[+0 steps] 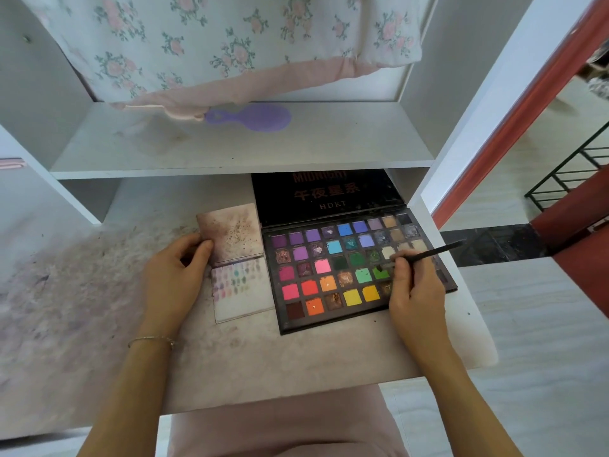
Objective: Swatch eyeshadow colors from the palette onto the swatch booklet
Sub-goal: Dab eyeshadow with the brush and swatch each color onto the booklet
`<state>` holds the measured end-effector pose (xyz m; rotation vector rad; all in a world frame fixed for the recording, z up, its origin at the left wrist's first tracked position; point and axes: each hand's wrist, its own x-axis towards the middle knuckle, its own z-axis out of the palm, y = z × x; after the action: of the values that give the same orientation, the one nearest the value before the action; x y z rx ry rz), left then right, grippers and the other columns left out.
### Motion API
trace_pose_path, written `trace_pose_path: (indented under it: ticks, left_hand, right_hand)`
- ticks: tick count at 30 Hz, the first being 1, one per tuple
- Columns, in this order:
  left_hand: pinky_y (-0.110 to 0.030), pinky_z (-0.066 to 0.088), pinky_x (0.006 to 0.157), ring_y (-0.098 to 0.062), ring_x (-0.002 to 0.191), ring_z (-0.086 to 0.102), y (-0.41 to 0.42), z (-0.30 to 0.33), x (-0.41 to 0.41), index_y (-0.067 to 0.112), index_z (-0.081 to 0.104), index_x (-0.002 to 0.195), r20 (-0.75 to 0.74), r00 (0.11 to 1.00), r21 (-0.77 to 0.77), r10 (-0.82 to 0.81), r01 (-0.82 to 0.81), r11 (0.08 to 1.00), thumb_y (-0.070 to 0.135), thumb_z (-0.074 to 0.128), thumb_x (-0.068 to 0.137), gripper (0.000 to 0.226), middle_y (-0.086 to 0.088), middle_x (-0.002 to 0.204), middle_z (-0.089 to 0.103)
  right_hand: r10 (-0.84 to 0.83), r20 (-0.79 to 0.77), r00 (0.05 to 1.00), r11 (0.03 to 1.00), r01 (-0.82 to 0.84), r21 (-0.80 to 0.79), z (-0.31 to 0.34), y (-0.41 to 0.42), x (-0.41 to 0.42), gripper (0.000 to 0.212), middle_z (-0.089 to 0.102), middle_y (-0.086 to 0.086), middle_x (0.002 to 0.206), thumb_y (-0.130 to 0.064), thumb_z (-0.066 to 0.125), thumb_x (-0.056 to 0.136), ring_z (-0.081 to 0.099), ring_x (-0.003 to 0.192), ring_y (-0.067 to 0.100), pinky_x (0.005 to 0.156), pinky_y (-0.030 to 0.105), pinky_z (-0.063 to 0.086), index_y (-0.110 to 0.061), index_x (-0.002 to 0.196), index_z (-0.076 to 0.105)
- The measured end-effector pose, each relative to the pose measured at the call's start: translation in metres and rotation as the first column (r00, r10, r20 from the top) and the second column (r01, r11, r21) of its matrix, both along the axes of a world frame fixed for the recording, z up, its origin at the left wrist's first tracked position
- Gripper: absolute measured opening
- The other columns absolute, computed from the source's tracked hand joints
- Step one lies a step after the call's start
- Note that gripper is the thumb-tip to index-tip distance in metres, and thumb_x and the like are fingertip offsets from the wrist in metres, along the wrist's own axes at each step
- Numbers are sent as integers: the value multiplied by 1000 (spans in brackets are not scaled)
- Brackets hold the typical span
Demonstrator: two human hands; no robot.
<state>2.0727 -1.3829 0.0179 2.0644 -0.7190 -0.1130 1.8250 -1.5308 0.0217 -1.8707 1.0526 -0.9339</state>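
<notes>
While our right hand (416, 289) pinches a thin black brush (428, 253) above the palette (359, 268), its tip sits low among the green pans, though we cannot tell whether it touches the powder. The palette lies open and flat on the desk (263, 357), directly under that hand, its black lid (326, 192) leaning back under the shelf (244, 150). Just left of the palette, touching or nearly so, lies the booklet (239, 262), between our two hands. Our left hand (174, 275) grips the booklet's left edge, thumb on top of the raised cover. The cover is stained and speckled brown; the lower page is pale, with rows of small pastel smudges. The pans are square, some matte, some glittery and worn hollow. The desk is dusted with pinkish powder. A smooth lilac hairbrush (253, 117) lies on the shelf beneath a floral cloth (230, 37).
</notes>
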Motion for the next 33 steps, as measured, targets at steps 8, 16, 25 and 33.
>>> trace_pose_path:
  ticks: [8, 16, 25, 33]
  left_hand:
    - [-11, 39, 66, -8, 77, 57, 1, 4, -1, 15, 67, 103, -11, 1000, 16, -1, 1, 1000, 19, 56, 89, 18, 7, 87, 64]
    - [-3, 39, 64, 4, 75, 57, 2, -3, 4, 19, 68, 99, -15, 1000, -22, -15, 15, 1000, 22, 57, 88, 16, 11, 86, 65]
    - [-24, 47, 70, -12, 77, 62, 2, -9, 7, 16, 68, 98, 15, 1000, -18, -13, 14, 1000, 23, 57, 87, 17, 4, 86, 69]
    - [-28, 49, 71, -13, 77, 62, 1, -7, 6, 17, 69, 98, 1, 1000, -15, -8, 8, 1000, 24, 57, 87, 17, 6, 84, 67]
  right_hand:
    - [225, 104, 969, 974, -224, -17, 7, 57, 55, 14, 49, -9, 67, -20, 43, 87, 50, 60, 1, 54, 7, 36, -33, 84, 46]
    - [296, -60, 953, 949, -301, -99, 1, 79, 93, 16, 53, -12, 80, -21, 46, 87, 52, 75, -2, 69, 7, 40, -19, 93, 60]
    - [330, -194, 924, 924, -359, -135, 1, 80, 99, 24, 61, 2, 87, -24, 45, 88, 57, 81, 12, 73, 21, 46, -11, 97, 64]
    - [322, -248, 914, 912, -370, -177, 2, 80, 102, 22, 61, 3, 84, -21, 48, 87, 58, 78, 17, 70, 26, 48, -8, 94, 64]
